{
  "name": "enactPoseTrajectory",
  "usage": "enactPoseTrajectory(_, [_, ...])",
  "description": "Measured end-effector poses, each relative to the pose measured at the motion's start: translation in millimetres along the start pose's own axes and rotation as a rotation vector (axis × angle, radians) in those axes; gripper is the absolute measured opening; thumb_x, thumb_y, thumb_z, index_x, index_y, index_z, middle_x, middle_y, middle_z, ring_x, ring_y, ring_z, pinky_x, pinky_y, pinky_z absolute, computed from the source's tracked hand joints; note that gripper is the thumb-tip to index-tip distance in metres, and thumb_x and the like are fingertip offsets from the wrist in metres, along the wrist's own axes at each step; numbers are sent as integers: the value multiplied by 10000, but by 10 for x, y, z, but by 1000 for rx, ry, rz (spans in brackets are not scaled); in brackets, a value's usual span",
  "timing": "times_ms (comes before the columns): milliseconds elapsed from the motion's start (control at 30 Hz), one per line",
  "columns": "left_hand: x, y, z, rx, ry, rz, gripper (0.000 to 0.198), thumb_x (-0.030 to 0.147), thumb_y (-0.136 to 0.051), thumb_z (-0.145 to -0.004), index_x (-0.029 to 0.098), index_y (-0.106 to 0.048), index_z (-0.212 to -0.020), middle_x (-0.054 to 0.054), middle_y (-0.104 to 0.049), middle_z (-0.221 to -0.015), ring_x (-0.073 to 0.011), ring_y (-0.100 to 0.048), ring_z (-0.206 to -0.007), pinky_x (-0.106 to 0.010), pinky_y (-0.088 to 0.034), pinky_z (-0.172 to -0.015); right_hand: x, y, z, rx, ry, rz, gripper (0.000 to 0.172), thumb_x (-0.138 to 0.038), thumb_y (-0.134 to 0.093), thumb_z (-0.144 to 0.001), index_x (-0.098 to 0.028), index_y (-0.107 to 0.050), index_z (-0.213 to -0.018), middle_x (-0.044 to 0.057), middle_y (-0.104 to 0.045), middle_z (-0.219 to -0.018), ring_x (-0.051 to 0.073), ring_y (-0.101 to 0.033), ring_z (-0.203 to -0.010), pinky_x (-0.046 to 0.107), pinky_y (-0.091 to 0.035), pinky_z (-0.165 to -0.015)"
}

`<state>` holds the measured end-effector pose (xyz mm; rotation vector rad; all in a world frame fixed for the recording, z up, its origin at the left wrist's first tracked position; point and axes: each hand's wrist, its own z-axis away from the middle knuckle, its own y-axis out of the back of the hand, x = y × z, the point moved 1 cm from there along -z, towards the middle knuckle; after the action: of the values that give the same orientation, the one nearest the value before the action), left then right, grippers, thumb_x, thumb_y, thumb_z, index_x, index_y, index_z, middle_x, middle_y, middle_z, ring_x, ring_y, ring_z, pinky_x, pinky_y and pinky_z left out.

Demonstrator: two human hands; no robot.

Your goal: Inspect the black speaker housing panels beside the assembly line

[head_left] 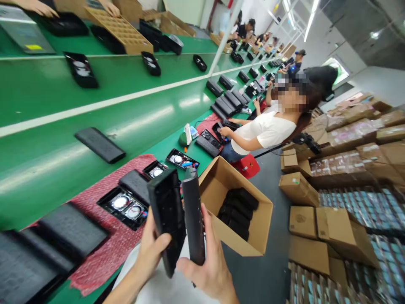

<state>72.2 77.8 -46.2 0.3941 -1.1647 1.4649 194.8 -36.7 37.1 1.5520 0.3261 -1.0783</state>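
My left hand [151,249] grips a black plastic tray [167,215], held on edge near its lower end. My right hand [210,264] holds a flat black lid [193,215] upright, right beside the tray, the two nearly touching. Both are raised above my lap, in front of the green bench [47,139]. On the red bubble wrap [114,240] below lies an open black tray with two round metal parts [126,207].
An open cardboard box [236,211] with several black cases stands on the floor to my right. More black lids and trays lie along the bench. A seated person in a white shirt [265,128] works further down. Stacked cartons [332,236] fill the right side.
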Motion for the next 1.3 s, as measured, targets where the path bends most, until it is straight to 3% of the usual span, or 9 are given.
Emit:
enactPoseTrajectory(67, [27, -7, -5, -23, -26, 27, 1210, 810, -955, -442, 243, -615, -1455, -110, -701, -1410, -471, -512, -1484, -527, -428, -1279, 6, -163, -106, 3, 44, 15, 1144, -457, -866, -816, -366, -196, -1739, 68, -451, -1734, 313, -521, -1557, 459, -534, -1224])
enactPoseTrajectory(233, [-133, -34, -61, -46, 17, 108, 1291, 846, -913, -495, 220, -517, -1553, -150, -627, -1558, -473, -481, -1518, -526, -436, -1267, 117, -384, -156, 18, 91, 172, 1139, -521, -879, -826, -330, -221, -1736, 138, -488, -1690, 370, -574, -1506, 535, -591, -1167])
enactPoseTrajectory(433, [-213, 113, -204, -48, 64, 209, 1245, 833, -934, -477, 221, -590, -1506, -153, -613, -1595, -450, -457, -1552, -493, -404, -1293, 122, -553, -294, 40, 173, 213, 1097, -582, -828, -865, -316, -214, -1734, 164, -513, -1654, 381, -623, -1455, 539, -630, -1118])
enactPoseTrajectory(700, [-82, 222, -372, -117, 115, 367, 1092, 775, -932, -587, 289, -624, -1515, -115, -677, -1535, -420, -571, -1463, -502, -452, -1250, 223, -885, -497, 27, 182, 222, 992, -495, -767, -920, -310, -224, -1730, 172, -482, -1662, 396, -609, -1462, 578, -624, -1120])
enactPoseTrajectory(867, [26, 432, -682, -80, 74, 352, 1146, 770, -949, -558, 260, -608, -1526, -154, -726, -1446, -435, -660, -1347, -558, -494, -1202, 300, -1127, -775, -58, 200, 172, 956, -445, -744, -938, -310, -215, -1723, 172, -496, -1647, 378, -605, -1467, 560, -631, -1105])
enactPoseTrajectory(1000, [136, 669, -918, 69, -16, 240, 947, 527, -1047, -566, 204, -688, -1380, -175, -711, -1447, -422, -621, -1401, -508, -459, -1234, 369, -1485, -1153, -50, 195, 219, 877, -448, -703, -963, -296, -268, -1709, 200, -487, -1648, 424, -601, -1457, 626, -637, -1052])
enactPoseTrajectory(1167, [203, 1131, -1155, 435, -25, 176, 940, 471, -971, -726, 223, -471, -1483, -170, -715, -1381, -367, -667, -1337, -519, -484, -1195, 146, -2030, -1550, -177, 371, 315, 957, -330, -801, -879, -256, -326, -1706, 254, -440, -1685, 483, -541, -1501, 714, -566, -1110])
enactPoseTrajectory(1233, [313, 1453, -1457, 530, 5, 169, 883, 411, -904, -824, 212, -417, -1533, -138, -756, -1254, -328, -748, -1144, -532, -568, -1079, 6, -2120, -1617, -261, 390, 263, 1070, -335, -855, -843, -263, -261, -1730, 240, -342, -1755, 470, -428, -1590, 720, -502, -1188])
enactPoseTrajectory(1300, [495, 1840, -1918, 640, 11, 134, 716, 314, -822, -917, 218, -465, -1530, -104, -733, -1270, -269, -748, -1062, -500, -610, -1001, -23, -2100, -1603, -278, 345, 186, 962, -349, -782, -926, -286, -256, -1730, 190, -312, -1785, 408, -374, -1633, 668, -490, -1229])
